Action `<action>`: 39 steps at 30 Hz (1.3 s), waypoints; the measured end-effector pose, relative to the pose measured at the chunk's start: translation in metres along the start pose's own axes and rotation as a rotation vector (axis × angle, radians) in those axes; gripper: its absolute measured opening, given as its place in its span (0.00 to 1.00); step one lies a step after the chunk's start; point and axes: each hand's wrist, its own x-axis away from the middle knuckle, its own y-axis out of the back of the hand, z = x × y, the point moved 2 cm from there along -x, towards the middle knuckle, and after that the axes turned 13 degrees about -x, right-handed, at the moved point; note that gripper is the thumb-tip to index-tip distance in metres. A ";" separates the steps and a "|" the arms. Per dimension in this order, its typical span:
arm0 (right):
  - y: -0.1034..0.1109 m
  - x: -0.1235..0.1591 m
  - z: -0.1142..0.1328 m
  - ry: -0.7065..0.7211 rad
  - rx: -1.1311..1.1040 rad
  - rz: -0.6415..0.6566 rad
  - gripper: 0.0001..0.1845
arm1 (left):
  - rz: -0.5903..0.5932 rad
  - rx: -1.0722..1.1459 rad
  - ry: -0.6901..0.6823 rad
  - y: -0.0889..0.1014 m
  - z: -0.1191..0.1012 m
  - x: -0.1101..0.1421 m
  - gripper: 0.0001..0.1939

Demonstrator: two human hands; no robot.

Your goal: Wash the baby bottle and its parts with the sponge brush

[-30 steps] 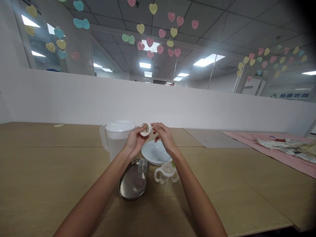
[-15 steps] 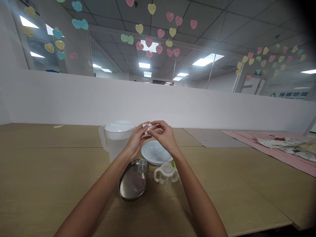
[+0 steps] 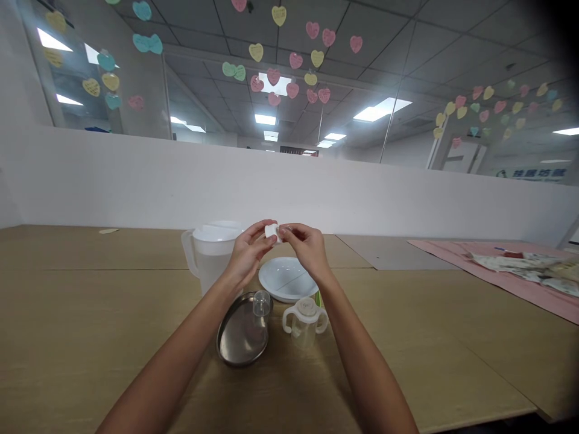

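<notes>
Both hands meet above the white bowl. My left hand is closed around a small white bottle collar, and my right hand pinches the same piece from the right side. Below them stands a clear baby bottle with two white handles. A clear dome cap rests at the edge of a kidney-shaped steel tray. A white plastic jug with a lid stands just left of my left hand.
A white partition wall runs along the back of the wooden table. A pink cloth with papers on it lies at the far right. Paper hearts hang from the ceiling.
The right hand came in from open fingers beside the collar to pinching it. The collar has been turned in the fingers, its open end no longer facing me.
</notes>
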 end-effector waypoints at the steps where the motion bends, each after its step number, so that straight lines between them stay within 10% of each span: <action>1: 0.000 0.000 0.001 0.002 -0.006 -0.005 0.11 | 0.009 0.006 -0.005 0.000 0.000 0.000 0.17; 11: 0.004 -0.001 0.004 -0.129 -0.261 -0.010 0.11 | 0.008 -0.058 -0.042 0.001 -0.003 0.000 0.18; 18: 0.019 -0.001 0.008 -0.033 -0.019 -0.047 0.12 | 0.021 -0.300 -0.073 -0.011 0.011 0.011 0.27; 26: 0.066 0.070 -0.003 0.006 0.308 -0.121 0.13 | 0.241 -0.830 -0.187 -0.022 0.077 0.104 0.29; 39: 0.057 0.133 -0.039 0.426 0.652 0.038 0.22 | 0.098 -0.580 0.129 -0.035 0.107 0.123 0.35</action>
